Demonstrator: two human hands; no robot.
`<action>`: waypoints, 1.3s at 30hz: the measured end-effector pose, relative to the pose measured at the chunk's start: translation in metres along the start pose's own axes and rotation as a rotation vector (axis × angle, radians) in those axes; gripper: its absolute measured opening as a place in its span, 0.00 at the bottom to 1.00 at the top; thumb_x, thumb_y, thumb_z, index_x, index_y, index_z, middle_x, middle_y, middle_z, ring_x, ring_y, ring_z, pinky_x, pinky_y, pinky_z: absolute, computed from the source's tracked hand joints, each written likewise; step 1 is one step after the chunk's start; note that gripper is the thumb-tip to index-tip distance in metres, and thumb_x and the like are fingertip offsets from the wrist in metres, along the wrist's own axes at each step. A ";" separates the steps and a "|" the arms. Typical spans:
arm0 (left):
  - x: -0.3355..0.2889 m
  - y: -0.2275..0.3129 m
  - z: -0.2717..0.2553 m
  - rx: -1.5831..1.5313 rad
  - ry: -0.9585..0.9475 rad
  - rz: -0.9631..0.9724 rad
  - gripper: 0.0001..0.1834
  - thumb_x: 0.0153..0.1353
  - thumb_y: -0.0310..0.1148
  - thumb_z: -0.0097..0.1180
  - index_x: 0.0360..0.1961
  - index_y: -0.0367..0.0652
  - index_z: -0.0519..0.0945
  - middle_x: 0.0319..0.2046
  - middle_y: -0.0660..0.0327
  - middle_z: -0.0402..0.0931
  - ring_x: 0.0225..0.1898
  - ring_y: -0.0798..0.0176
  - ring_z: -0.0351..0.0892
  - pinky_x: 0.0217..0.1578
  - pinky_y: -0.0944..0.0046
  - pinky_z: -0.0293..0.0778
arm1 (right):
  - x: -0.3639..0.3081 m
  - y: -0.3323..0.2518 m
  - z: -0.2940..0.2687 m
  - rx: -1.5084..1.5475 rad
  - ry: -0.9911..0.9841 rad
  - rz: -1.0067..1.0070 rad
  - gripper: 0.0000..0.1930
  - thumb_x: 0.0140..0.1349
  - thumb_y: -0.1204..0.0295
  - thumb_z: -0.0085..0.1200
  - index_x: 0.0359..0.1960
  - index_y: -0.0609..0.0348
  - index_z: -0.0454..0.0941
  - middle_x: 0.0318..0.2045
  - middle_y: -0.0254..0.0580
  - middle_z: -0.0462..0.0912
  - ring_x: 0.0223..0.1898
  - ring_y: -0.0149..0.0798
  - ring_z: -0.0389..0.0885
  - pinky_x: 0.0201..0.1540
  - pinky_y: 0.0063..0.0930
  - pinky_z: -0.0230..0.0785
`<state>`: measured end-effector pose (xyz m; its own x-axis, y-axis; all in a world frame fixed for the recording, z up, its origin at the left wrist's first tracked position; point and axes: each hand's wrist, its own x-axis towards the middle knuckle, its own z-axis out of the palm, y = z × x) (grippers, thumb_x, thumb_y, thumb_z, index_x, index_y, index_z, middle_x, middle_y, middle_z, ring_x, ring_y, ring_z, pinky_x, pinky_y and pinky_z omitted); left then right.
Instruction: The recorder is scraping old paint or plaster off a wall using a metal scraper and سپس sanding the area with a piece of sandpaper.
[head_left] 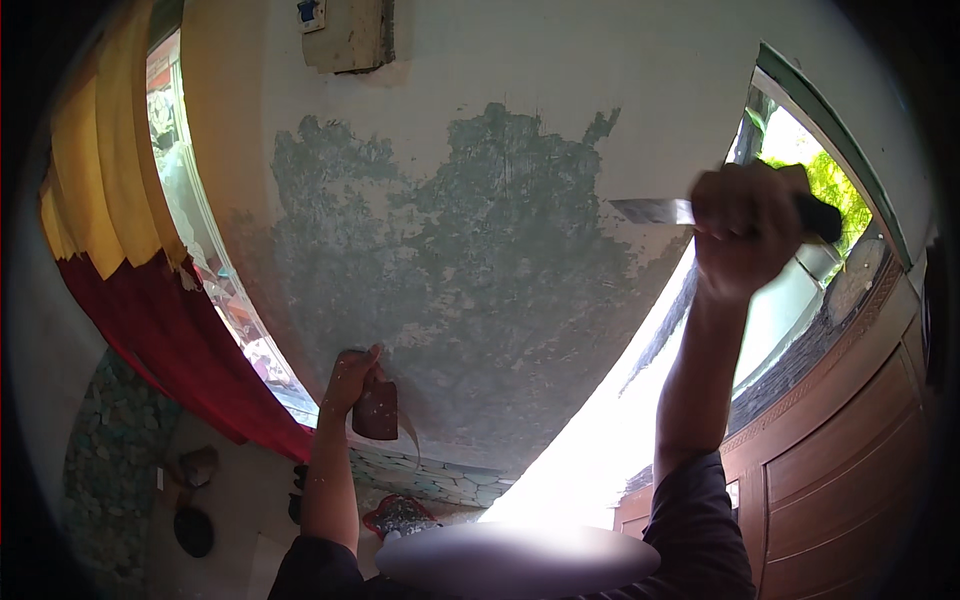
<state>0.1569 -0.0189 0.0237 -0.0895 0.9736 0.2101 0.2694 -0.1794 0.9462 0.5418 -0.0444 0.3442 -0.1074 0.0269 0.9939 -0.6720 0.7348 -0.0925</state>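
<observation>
My right hand [745,220] is raised at the right, its fingers wrapped round a putty knife [655,211]. The flat metal blade points left and the dark handle end sticks out on the other side. Lower down, my left hand [349,378] pinches a reddish-brown sheet, seemingly sandpaper [376,415], flecked with pale specks. A thin pale strip curls down beside it. Both hands are in front of a wall [520,210] whose pale paint has come off in a large, ragged grey patch. Whether the left hand touches the wall I cannot tell.
A yellow and red curtain [130,300] hangs by a window at left. An electrical box [350,35] is fixed high on the wall. A brown wooden door [840,470] stands at right beside a bright opening. A red-rimmed container [400,517] with pale bits lies below.
</observation>
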 end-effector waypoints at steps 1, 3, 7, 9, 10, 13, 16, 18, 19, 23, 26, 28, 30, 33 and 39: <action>0.000 0.001 0.001 0.000 -0.005 0.000 0.30 0.63 0.51 0.51 0.12 0.38 0.77 0.09 0.68 0.64 0.15 0.73 0.62 0.21 0.67 0.58 | 0.000 0.006 -0.002 -0.113 0.029 0.032 0.07 0.65 0.77 0.42 0.28 0.55 0.67 0.13 0.31 0.60 0.12 0.26 0.58 0.16 0.25 0.59; 0.001 0.003 0.003 0.015 -0.001 -0.035 0.30 0.63 0.51 0.51 0.12 0.38 0.77 0.09 0.68 0.64 0.16 0.73 0.62 0.22 0.68 0.58 | 0.001 0.007 -0.005 -0.218 0.056 0.061 0.08 0.66 0.76 0.39 0.27 0.55 0.65 0.13 0.31 0.59 0.13 0.26 0.57 0.17 0.24 0.58; -0.001 0.003 0.001 0.013 0.001 -0.032 0.30 0.63 0.51 0.51 0.12 0.38 0.78 0.09 0.68 0.65 0.16 0.73 0.62 0.22 0.68 0.58 | 0.008 -0.015 0.000 -0.023 -0.037 -0.043 0.06 0.65 0.76 0.45 0.29 0.55 0.68 0.12 0.31 0.60 0.11 0.26 0.57 0.14 0.25 0.56; 0.002 0.001 0.002 0.001 0.000 -0.018 0.30 0.63 0.51 0.51 0.12 0.38 0.78 0.09 0.67 0.65 0.15 0.72 0.62 0.22 0.68 0.58 | 0.005 0.002 -0.007 -0.096 0.013 -0.001 0.06 0.66 0.75 0.42 0.29 0.55 0.67 0.13 0.31 0.60 0.11 0.26 0.57 0.15 0.24 0.57; 0.003 -0.002 0.002 0.002 -0.004 -0.020 0.30 0.63 0.51 0.51 0.12 0.38 0.78 0.09 0.67 0.65 0.15 0.72 0.62 0.22 0.68 0.58 | 0.004 0.009 -0.009 -0.172 0.066 0.043 0.07 0.67 0.74 0.40 0.29 0.55 0.67 0.13 0.31 0.59 0.12 0.26 0.57 0.15 0.24 0.57; 0.004 -0.006 0.001 0.007 0.023 0.019 0.30 0.63 0.51 0.51 0.12 0.38 0.78 0.09 0.67 0.65 0.15 0.72 0.62 0.22 0.67 0.58 | 0.010 0.002 -0.007 -0.192 0.060 0.044 0.08 0.66 0.74 0.38 0.28 0.55 0.67 0.13 0.31 0.59 0.12 0.26 0.57 0.15 0.24 0.58; 0.004 -0.004 -0.002 0.020 -0.014 -0.035 0.30 0.63 0.50 0.51 0.12 0.37 0.78 0.08 0.67 0.65 0.15 0.72 0.63 0.22 0.67 0.59 | 0.015 -0.012 -0.010 -0.080 -0.058 -0.020 0.07 0.65 0.75 0.40 0.27 0.56 0.68 0.12 0.32 0.60 0.11 0.27 0.57 0.14 0.24 0.57; 0.004 -0.002 0.003 -0.013 0.004 -0.019 0.30 0.63 0.51 0.51 0.12 0.37 0.78 0.08 0.66 0.65 0.15 0.71 0.64 0.22 0.67 0.59 | 0.006 0.004 -0.015 -0.182 0.157 0.117 0.06 0.64 0.77 0.42 0.28 0.57 0.70 0.11 0.32 0.60 0.10 0.27 0.57 0.13 0.25 0.55; 0.003 -0.002 0.003 -0.012 0.005 -0.020 0.30 0.63 0.51 0.51 0.12 0.37 0.78 0.08 0.66 0.65 0.15 0.71 0.64 0.22 0.67 0.59 | 0.006 0.016 -0.006 -0.150 0.223 0.093 0.05 0.64 0.77 0.43 0.29 0.58 0.70 0.11 0.32 0.60 0.09 0.27 0.57 0.13 0.25 0.53; 0.001 0.000 -0.002 0.021 -0.001 -0.006 0.31 0.63 0.51 0.49 0.12 0.36 0.78 0.08 0.65 0.65 0.15 0.71 0.64 0.22 0.66 0.59 | 0.013 -0.005 -0.003 -0.094 0.115 0.045 0.10 0.66 0.72 0.39 0.26 0.55 0.68 0.11 0.31 0.58 0.10 0.27 0.55 0.13 0.24 0.55; 0.002 0.002 0.001 0.052 -0.005 0.027 0.31 0.63 0.51 0.49 0.12 0.36 0.78 0.09 0.65 0.66 0.15 0.71 0.64 0.22 0.66 0.60 | 0.013 -0.005 -0.007 -0.166 0.164 0.065 0.11 0.65 0.72 0.40 0.23 0.56 0.67 0.11 0.31 0.59 0.10 0.27 0.56 0.13 0.24 0.54; 0.002 0.006 0.004 0.047 -0.010 0.035 0.31 0.63 0.51 0.49 0.12 0.36 0.78 0.09 0.65 0.66 0.15 0.71 0.65 0.21 0.66 0.60 | 0.007 0.015 -0.002 -0.166 0.303 0.186 0.09 0.61 0.77 0.49 0.23 0.57 0.67 0.10 0.33 0.62 0.09 0.27 0.61 0.13 0.24 0.57; 0.002 0.010 0.009 -0.029 -0.036 -0.059 0.31 0.63 0.51 0.50 0.12 0.36 0.77 0.10 0.65 0.67 0.16 0.71 0.65 0.21 0.66 0.61 | -0.012 0.011 0.001 -0.148 0.288 0.239 0.08 0.62 0.77 0.48 0.25 0.57 0.67 0.11 0.33 0.63 0.10 0.27 0.61 0.13 0.24 0.57; -0.001 -0.006 -0.005 -0.013 0.057 0.006 0.29 0.62 0.50 0.52 0.13 0.36 0.76 0.11 0.65 0.69 0.16 0.72 0.65 0.21 0.67 0.61 | -0.074 -0.003 0.020 -0.140 0.118 0.413 0.10 0.64 0.71 0.48 0.26 0.54 0.62 0.11 0.33 0.64 0.10 0.27 0.60 0.13 0.24 0.56; 0.000 0.015 0.005 -0.037 -0.005 -0.006 0.28 0.61 0.51 0.54 0.14 0.38 0.77 0.12 0.67 0.70 0.17 0.73 0.66 0.21 0.67 0.63 | -0.301 -0.013 0.074 -0.299 0.262 1.744 0.16 0.63 0.56 0.53 0.36 0.57 0.68 0.22 0.31 0.69 0.18 0.24 0.67 0.19 0.19 0.62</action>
<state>0.1663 -0.0208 0.0370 -0.0858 0.9754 0.2031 0.2335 -0.1785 0.9558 0.5287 -0.1117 0.0418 -0.3499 0.9041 -0.2452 0.2253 -0.1728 -0.9588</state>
